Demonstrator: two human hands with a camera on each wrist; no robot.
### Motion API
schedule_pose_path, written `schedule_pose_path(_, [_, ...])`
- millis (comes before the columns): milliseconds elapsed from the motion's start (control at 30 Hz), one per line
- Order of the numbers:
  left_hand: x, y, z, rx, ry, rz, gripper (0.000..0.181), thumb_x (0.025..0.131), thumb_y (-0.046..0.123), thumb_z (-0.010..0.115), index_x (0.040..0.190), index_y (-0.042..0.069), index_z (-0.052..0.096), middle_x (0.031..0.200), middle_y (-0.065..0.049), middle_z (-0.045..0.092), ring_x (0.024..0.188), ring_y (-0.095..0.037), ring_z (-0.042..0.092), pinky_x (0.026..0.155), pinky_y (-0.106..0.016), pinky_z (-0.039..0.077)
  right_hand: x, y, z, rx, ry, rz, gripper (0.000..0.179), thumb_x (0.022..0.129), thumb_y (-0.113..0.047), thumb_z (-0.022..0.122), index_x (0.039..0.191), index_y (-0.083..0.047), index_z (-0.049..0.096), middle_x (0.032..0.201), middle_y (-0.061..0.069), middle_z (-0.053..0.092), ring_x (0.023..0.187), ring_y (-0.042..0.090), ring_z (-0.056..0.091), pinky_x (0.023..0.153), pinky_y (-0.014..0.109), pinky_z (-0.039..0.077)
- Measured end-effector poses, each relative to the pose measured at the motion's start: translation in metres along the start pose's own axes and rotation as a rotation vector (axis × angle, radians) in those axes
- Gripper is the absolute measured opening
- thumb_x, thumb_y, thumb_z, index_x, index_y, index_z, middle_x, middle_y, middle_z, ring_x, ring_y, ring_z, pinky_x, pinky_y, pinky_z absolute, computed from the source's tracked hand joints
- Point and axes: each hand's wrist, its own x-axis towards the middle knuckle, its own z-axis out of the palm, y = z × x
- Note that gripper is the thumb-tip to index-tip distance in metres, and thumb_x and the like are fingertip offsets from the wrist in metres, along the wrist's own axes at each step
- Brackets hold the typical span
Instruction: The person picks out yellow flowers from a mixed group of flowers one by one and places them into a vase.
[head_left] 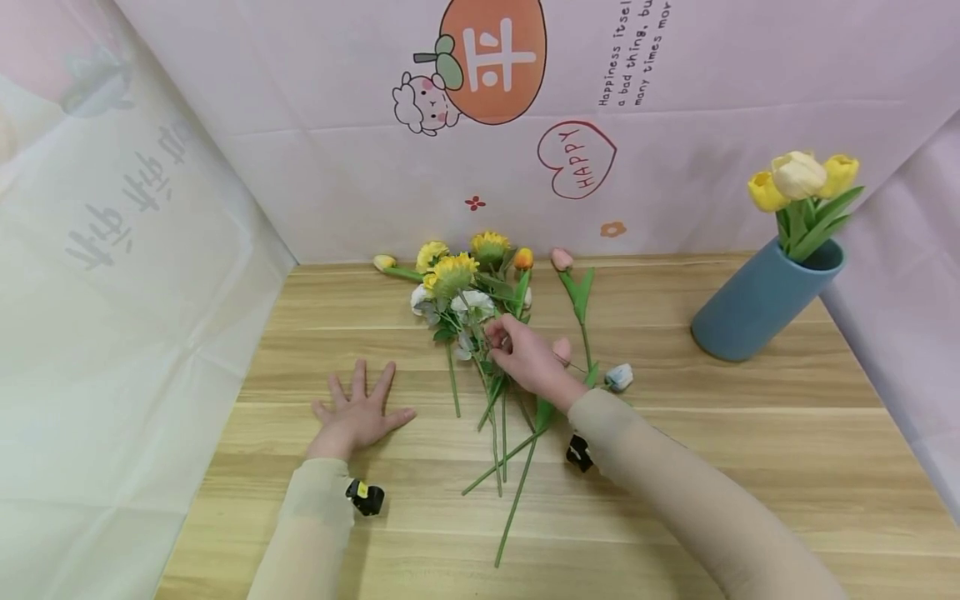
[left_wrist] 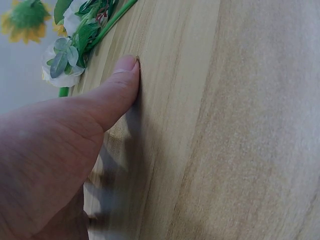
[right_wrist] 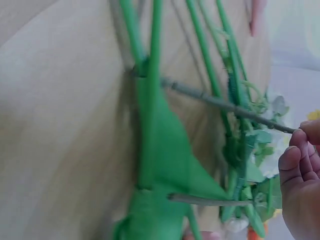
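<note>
My left hand lies flat on the wooden table with its fingers spread, left of a loose pile of artificial flowers. In the left wrist view its thumb rests along the wood. Over the pile, my right hand pinches a thin stem between thumb and fingertips. The stem leads up to a yellow sunflower, which tilts away above the other blooms. Beneath lie white flowers, a second sunflower, an orange tulip and crossed green stems.
At the right, a blue vase holds yellow and cream tulips. A pink tulip and a pale blue flower lie right of the pile. A printed cloth hangs behind the table.
</note>
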Motion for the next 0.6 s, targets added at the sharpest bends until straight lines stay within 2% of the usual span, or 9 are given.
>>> schedule_pose_path(133, [0.000, -0.001, 0.000, -0.005, -0.004, -0.001, 0.093, 0.095, 0.074, 0.046, 0.166, 0.030, 0.003, 0.168, -0.022, -0.019, 0.142, -0.067, -0.018, 0.098, -0.091, -0.005, 0.000, -0.007, -0.007, 0.032, 0.031, 0.002, 0.033, 0.101, -0.002, 0.060, 0.133, 0.001, 0.056, 0.107, 0.010, 0.060, 0.085, 0.024, 0.056, 0.072, 0.035, 0.048])
schedule_pose_path(233, [0.000, 0.000, 0.000, -0.012, -0.003, 0.003, 0.094, 0.096, 0.073, 0.047, 0.166, 0.029, 0.003, 0.168, -0.022, -0.019, 0.142, -0.068, -0.018, 0.098, -0.091, -0.005, 0.000, -0.012, -0.014, 0.002, 0.066, -0.027, 0.033, 0.101, -0.002, 0.060, 0.134, 0.000, 0.059, 0.108, 0.010, 0.062, 0.087, 0.023, 0.058, 0.072, 0.036, 0.047])
schedule_pose_path(367, [-0.001, 0.001, 0.000, -0.011, -0.005, 0.003, 0.093, 0.096, 0.073, 0.047, 0.166, 0.030, 0.003, 0.168, -0.022, -0.019, 0.142, -0.067, -0.018, 0.098, -0.091, -0.004, -0.002, -0.020, -0.023, -0.025, 0.109, -0.062, 0.027, 0.101, -0.004, 0.061, 0.128, -0.001, 0.065, 0.106, 0.011, 0.065, 0.088, 0.022, 0.059, 0.072, 0.036, 0.048])
schedule_pose_path(600, [-0.001, 0.001, -0.001, -0.006, -0.003, 0.004, 0.093, 0.095, 0.074, 0.046, 0.166, 0.030, 0.004, 0.168, -0.022, -0.018, 0.141, -0.068, -0.017, 0.097, -0.091, -0.004, -0.005, -0.035, -0.039, 0.028, 0.213, -0.137, 0.021, 0.101, -0.009, 0.064, 0.119, 0.000, 0.069, 0.101, 0.010, 0.066, 0.084, 0.020, 0.058, 0.069, 0.031, 0.049])
